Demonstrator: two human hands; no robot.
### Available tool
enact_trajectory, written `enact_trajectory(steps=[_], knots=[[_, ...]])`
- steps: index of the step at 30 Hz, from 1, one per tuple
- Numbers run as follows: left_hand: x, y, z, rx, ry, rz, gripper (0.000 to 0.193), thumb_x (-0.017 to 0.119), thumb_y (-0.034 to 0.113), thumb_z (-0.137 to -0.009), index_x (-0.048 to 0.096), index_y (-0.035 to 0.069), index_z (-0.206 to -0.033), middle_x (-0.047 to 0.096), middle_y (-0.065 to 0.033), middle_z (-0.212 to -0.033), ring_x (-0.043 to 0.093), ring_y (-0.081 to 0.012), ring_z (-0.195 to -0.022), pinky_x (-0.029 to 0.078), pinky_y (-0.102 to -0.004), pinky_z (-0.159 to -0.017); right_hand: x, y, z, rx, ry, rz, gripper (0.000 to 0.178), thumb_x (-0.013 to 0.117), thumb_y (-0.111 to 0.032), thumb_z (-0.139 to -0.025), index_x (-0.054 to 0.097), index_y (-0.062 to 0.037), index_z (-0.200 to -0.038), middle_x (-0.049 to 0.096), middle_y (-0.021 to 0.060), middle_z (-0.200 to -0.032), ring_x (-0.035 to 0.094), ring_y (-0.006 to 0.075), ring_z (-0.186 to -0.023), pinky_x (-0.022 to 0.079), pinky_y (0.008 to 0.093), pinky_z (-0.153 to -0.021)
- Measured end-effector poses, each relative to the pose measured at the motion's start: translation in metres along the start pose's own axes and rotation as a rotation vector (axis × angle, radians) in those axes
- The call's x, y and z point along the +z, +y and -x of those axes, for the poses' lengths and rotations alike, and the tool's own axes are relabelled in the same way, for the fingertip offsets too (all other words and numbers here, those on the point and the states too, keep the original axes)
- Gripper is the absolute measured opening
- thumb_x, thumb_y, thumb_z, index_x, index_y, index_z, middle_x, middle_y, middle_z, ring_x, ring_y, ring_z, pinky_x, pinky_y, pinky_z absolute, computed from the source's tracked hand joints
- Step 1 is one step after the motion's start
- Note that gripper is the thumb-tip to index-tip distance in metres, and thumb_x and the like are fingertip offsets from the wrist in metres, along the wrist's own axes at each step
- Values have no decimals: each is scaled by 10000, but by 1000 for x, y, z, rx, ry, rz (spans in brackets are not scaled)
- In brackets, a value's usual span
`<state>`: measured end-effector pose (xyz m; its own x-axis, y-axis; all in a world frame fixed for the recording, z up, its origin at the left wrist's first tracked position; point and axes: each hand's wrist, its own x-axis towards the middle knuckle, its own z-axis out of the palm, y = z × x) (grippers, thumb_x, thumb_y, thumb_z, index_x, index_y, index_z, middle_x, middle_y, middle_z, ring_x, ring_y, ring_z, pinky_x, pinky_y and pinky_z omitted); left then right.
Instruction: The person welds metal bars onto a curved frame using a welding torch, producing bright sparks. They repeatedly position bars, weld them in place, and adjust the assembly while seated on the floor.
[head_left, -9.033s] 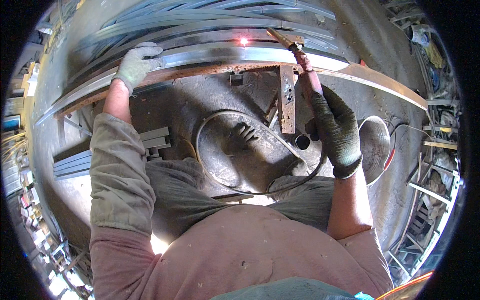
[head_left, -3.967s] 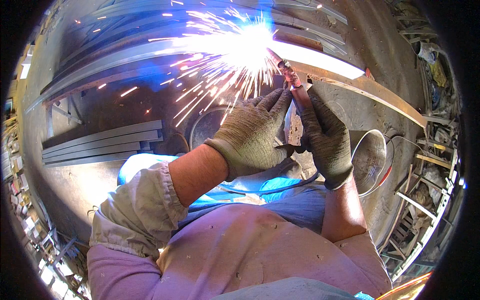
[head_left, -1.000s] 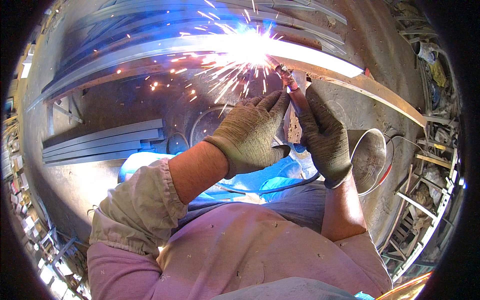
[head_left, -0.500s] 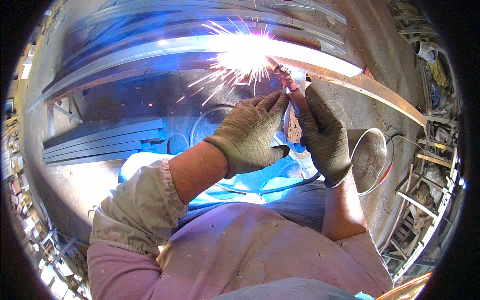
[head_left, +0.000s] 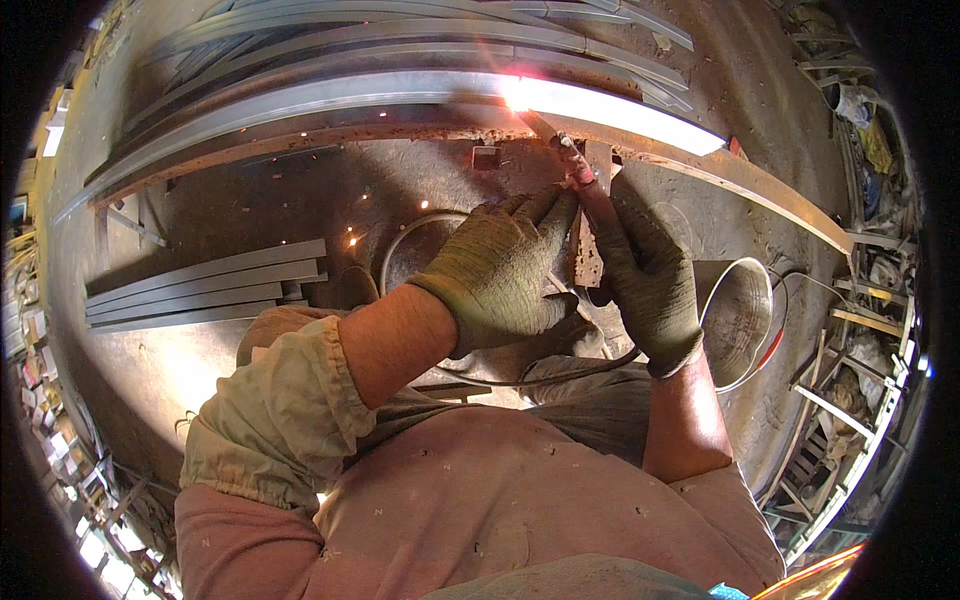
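In my gloved right hand [head_left: 650, 280] is a welding torch [head_left: 597, 203], gripped by its handle and slanting up and left. Its tip reaches a small glowing spot on a long grey metal bar [head_left: 330, 95], which lies along a rusty beam [head_left: 390, 130]. My left hand [head_left: 505, 265], also gloved, is beside the torch handle. Its fingers stretch toward the handle and its thumb stands apart. Whether those fingertips touch the handle is hard to see. A few sparks are falling below the beam.
Several grey square tubes [head_left: 210, 285] are stacked at the left. More long bars [head_left: 400, 45] lie beyond the beam. A metal bucket [head_left: 740, 305] stands to the right, and a dark cable [head_left: 560, 378] curves below my hands. Metal racks [head_left: 840, 410] line the far right.
The bright arc and its large spray of sparks have shrunk to a small glowing spot, and the blue light is gone. My hands and the torch have hardly moved.
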<state>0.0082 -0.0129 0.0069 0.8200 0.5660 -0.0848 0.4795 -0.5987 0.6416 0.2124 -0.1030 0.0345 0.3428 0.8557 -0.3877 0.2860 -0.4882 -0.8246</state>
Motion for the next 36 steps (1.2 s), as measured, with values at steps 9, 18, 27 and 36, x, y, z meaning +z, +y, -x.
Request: enact_trajectory(steps=[9, 18, 27, 36], knots=[[-4, 2, 1, 24, -13, 31, 1077, 832, 499, -947, 411, -118, -1722, 525, -355, -1727, 555, -473, -1582, 441, -541, -1335, 3, 5, 1, -115, 26, -1, 353, 710, -321, -1226, 821, -63, -1439, 773, 68, -991, 685, 137, -894, 588, 349, -810], [-1, -2, 0, 45, 11, 71, 1090, 850, 486, -937, 386, -76, -1747, 576, -330, -1677, 630, -487, -1479, 522, -557, -1239, 0, 14, -6, -298, 22, 98, 315, 710, -303, -1220, 820, -50, -1373, 803, 106, -1038, 731, 181, -933, 600, 387, -859], [-17, -14, -6, 76, -57, -172, 888, 842, 400, -908, 570, -19, -1642, 691, -289, -1498, 707, -463, -1342, 566, -531, -1201, -4, 10, -2, -126, 49, 83, 276, 743, -227, -1195, 825, -37, -1377, 837, 145, -1111, 770, 176, -990, 612, 348, -898], [-107, -125, -10, -318, 518, -499, 717, 923, 272, -909, 689, 137, -1573, 706, -162, -1579, 666, -429, -1446, 547, -520, -1248, -22, 20, -10, -274, 221, 53, 382, 749, -201, -1186, 759, 36, -1484, 854, 198, -1299, 805, 207, -1178, 624, 376, -1039]])
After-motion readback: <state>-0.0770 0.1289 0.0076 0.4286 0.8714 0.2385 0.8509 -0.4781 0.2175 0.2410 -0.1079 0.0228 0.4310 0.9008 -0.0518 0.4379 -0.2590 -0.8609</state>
